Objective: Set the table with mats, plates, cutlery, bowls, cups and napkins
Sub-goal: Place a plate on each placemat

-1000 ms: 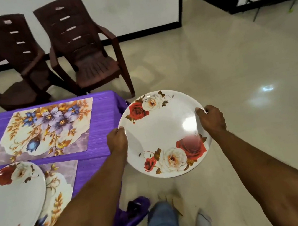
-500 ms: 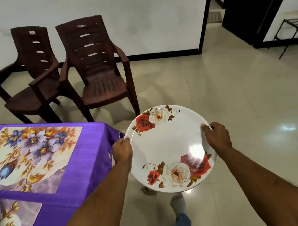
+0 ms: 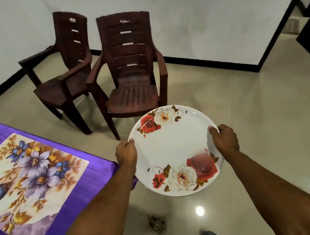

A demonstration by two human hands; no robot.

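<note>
Pale floor tiles (image 3: pixel 249 102) spread below us, two brown chairs (image 3: pixel 131 76) against the white wall. We hold the plate (image 3: pixel 175 146) level in the air over the floor, just right of the bench (image 3: pixel 102 172) corner with its purple cloth. Our left hand (image 3: pixel 126 154) grips its left rim, our right hand (image 3: pixel 224 139) its right rim, fingers curled under, thumbs on top. One flowered mat (image 3: pixel 28 184) lies bare near that corner.
</note>
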